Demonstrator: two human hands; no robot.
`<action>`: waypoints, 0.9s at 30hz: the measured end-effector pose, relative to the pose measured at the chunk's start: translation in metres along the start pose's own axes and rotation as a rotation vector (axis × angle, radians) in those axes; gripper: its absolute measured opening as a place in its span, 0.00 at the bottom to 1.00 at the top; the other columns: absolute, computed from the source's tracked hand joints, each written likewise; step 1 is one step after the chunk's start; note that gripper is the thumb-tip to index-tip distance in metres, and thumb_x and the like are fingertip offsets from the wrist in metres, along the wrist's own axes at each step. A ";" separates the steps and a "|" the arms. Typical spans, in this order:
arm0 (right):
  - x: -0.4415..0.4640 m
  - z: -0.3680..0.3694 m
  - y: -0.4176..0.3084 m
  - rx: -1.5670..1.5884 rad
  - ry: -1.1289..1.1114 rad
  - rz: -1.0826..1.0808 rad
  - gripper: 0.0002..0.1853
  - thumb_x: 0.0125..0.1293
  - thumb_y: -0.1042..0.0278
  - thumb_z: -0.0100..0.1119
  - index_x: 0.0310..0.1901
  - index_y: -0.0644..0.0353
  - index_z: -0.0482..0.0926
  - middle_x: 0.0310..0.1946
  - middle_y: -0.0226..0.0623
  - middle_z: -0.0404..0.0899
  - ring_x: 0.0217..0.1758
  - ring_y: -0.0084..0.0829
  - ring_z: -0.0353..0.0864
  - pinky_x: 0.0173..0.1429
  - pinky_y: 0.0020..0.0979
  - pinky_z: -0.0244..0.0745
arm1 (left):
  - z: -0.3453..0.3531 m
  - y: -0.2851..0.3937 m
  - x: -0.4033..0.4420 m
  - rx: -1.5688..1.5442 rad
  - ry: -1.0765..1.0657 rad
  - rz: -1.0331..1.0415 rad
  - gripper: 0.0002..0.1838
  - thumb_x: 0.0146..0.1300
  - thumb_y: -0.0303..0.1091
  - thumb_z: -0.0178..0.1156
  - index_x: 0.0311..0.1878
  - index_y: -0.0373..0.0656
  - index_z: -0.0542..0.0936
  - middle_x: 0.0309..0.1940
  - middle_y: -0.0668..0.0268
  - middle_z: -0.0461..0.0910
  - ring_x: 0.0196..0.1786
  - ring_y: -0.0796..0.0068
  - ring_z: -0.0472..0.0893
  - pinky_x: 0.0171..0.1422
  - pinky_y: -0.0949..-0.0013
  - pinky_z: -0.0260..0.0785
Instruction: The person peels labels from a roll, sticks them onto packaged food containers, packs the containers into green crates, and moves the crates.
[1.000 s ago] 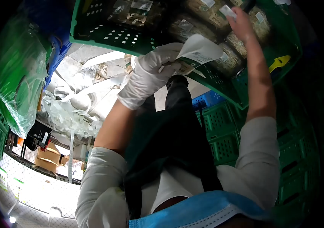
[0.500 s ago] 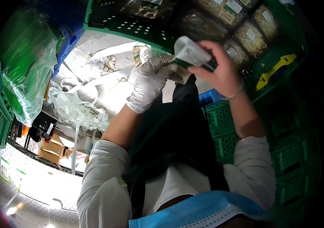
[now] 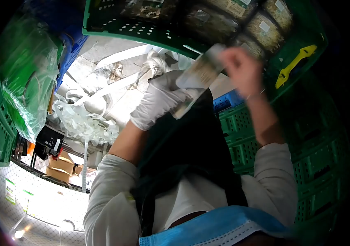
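Note:
My left hand (image 3: 158, 98), in a white glove, is closed around printed paper labels (image 3: 199, 74) with green and tan panels. They slant up to the right from the glove, and their lower end shows under my fingers. At the upper end is my bare right hand (image 3: 244, 71), blurred, with its fingers curled. Whether it pinches the paper or something small is not clear. Just beyond both hands is a green crate (image 3: 142, 33) holding clear-topped packs of food (image 3: 263, 30), some with white stickers.
A yellow plastic bar (image 3: 296, 65) lies across the crate's right side. Stacked green crates (image 3: 244, 123) stand at my right. Tangled white strips (image 3: 80, 119) hang at left, near a clear plastic bag (image 3: 31, 90), a black device (image 3: 50, 139) and cardboard boxes (image 3: 60, 166).
The labels, curled over with a white back showing earlier, now stretch out with their printed face visible. My right hand has shifted slightly right and curled its fingers. My left hand has dipped slightly.

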State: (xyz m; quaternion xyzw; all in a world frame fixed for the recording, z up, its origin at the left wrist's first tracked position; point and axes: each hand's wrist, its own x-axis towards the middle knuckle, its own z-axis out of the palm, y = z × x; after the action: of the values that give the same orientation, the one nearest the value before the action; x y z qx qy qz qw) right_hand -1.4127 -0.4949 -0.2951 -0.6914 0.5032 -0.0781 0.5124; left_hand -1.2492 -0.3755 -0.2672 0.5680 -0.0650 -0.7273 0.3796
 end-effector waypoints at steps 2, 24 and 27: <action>0.047 -0.027 0.047 -0.397 0.071 -0.026 0.07 0.54 0.66 0.55 0.33 0.57 0.73 0.27 0.36 0.76 0.28 0.34 0.76 0.32 0.32 0.71 | -0.017 0.021 -0.009 0.013 0.101 -0.348 0.09 0.54 0.27 0.53 0.39 0.36 0.73 0.26 0.66 0.75 0.21 0.83 0.72 0.23 0.82 0.64; 0.147 -0.007 0.135 -0.981 0.233 -0.311 0.24 0.55 0.54 0.52 0.53 0.51 0.64 0.48 0.41 0.66 0.48 0.41 0.68 0.51 0.42 0.63 | -0.024 -0.009 0.005 -0.489 0.078 0.033 0.15 0.52 0.28 0.59 0.42 0.34 0.71 0.35 0.59 0.76 0.36 0.75 0.76 0.40 0.76 0.69; 0.156 -0.030 0.098 -0.575 -0.166 0.341 0.32 0.57 0.57 0.52 0.61 0.58 0.52 0.62 0.41 0.47 0.61 0.42 0.53 0.63 0.38 0.52 | -0.002 0.021 0.022 -0.290 0.054 -0.109 0.16 0.53 0.28 0.57 0.44 0.34 0.68 0.37 0.60 0.75 0.37 0.76 0.75 0.43 0.78 0.69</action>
State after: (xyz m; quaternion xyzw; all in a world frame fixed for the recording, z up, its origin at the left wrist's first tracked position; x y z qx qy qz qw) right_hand -1.4168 -0.6315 -0.4223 -0.7174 0.5697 0.2101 0.3415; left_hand -1.2390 -0.4034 -0.2733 0.5292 0.0816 -0.7332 0.4191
